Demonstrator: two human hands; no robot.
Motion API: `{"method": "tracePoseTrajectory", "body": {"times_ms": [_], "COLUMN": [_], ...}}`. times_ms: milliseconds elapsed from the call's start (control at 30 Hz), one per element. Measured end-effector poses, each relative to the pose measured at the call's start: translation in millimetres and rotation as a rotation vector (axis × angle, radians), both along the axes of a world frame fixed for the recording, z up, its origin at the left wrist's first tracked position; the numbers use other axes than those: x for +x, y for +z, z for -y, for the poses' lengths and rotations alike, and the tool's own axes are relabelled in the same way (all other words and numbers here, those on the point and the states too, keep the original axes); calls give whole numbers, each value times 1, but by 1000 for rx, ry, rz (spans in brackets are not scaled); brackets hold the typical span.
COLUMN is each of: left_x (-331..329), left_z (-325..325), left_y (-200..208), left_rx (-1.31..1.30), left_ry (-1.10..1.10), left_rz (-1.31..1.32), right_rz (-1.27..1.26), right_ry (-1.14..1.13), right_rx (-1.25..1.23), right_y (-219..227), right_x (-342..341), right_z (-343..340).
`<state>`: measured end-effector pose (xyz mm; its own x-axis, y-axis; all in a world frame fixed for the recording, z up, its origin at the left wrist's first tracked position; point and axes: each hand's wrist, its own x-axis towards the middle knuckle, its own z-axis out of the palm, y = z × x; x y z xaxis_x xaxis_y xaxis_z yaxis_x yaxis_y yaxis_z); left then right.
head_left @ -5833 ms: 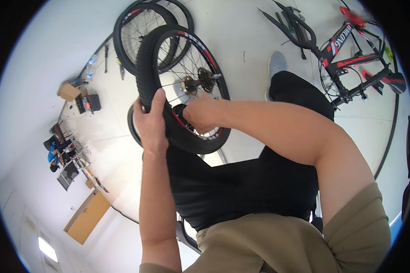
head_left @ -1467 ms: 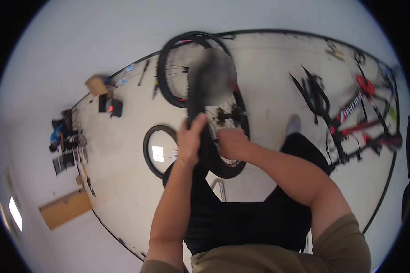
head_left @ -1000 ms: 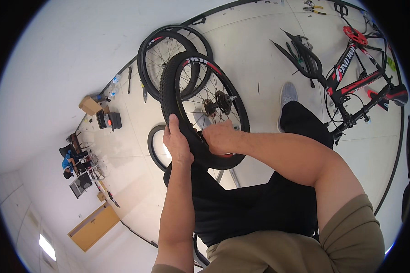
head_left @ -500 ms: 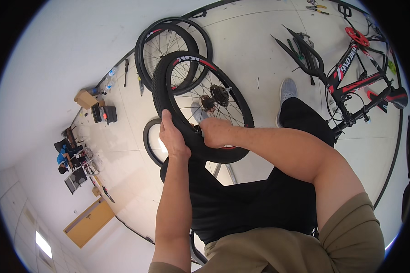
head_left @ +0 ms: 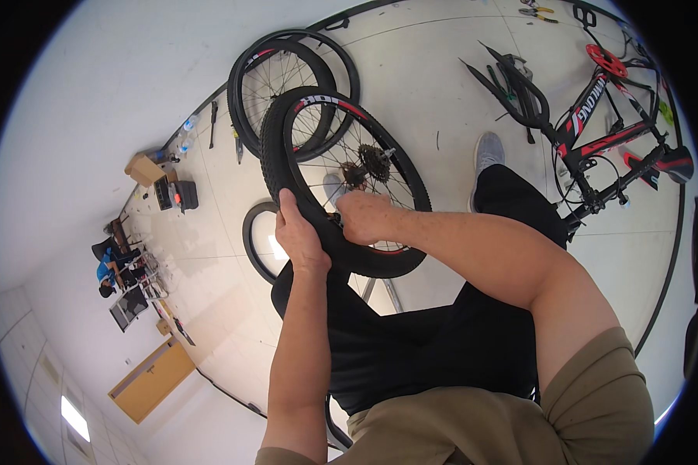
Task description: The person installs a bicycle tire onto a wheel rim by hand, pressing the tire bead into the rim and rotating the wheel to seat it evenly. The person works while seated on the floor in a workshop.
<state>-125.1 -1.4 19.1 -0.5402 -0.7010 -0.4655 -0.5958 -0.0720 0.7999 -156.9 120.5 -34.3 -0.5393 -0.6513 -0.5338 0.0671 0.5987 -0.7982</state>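
Note:
A bicycle wheel (head_left: 275, 147) with a black knobbly tyre, spokes and a rear sprocket cluster (head_left: 374, 163) stands tilted in front of my lap. My left hand (head_left: 300, 236) grips the tyre from its outer left side, thumb lying up along the tread. On the inner side of the rim my right hand (head_left: 367, 218) is closed, fingers curled at the rim's near-left part. A small dark piece (head_left: 335, 220) shows between that hand and the tyre; its kind is hidden by the fingers.
Behind it lie another wheel (head_left: 329, 70) and a loose tyre (head_left: 355, 77); a further black ring (head_left: 250, 240) lies left of my knee. A black-red bicycle frame (head_left: 589, 147) rests at right. Pliers (head_left: 539, 14), a toolbox (head_left: 184, 194) and a cardboard box (head_left: 142, 169) are on the floor.
My right hand has shifted slightly up and left at the rim. My left hand has slid a little right and down along the tyre. The wheel stays nearly still.

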Motion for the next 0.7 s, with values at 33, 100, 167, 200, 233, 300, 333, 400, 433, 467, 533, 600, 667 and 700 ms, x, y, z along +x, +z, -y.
{"method": "tracePoseTrajectory", "body": {"times_ms": [33,100,167,200,233,300,333,400,433,467,533,600,667,700], "left_x": [0,2,4,4,3,2,2,5,5,6,5,4,3,3], "left_z": [-3,-10,-11,-13,-16,-23,-22,-20,-19,-18,-19,-20,-24,-26], "left_y": [2,4,5,6,6,9,8,5,4,4,3,4,7,8], "left_rx": [-7,-20,-6,0,-1,-4,6,26,29,31,34,34,28,27], "left_ry": [3,8,10,10,16,35,36,34,32,30,26,25,19,17], "left_rz": [0,-2,4,6,1,-9,-19,-40,-42,-44,-48,-53,-64,-69], "right_rz": [9,71,122,143,164,116,93,90,89,92,100,106,93,78], "right_ry": [-8,-1,3,3,3,6,11,-21,-39,-36,-31,-32,-32,-33], "right_rx": [3,-16,-30,-35,-40,-74,-91,-73,-63,-61,-54,-31,-18,-15], "right_y": [1,1,-2,-6,-10,-12,-9,-5,-4,-3,-2,-1,0,-2], "right_x": [-1,-2,-4,-5,-7,-12,-13,-14,-14,-15,-17,-19,-22,-23], "right_z": [1,1,3,5,7,6,6,4,4,3,3,3,3,3]}}
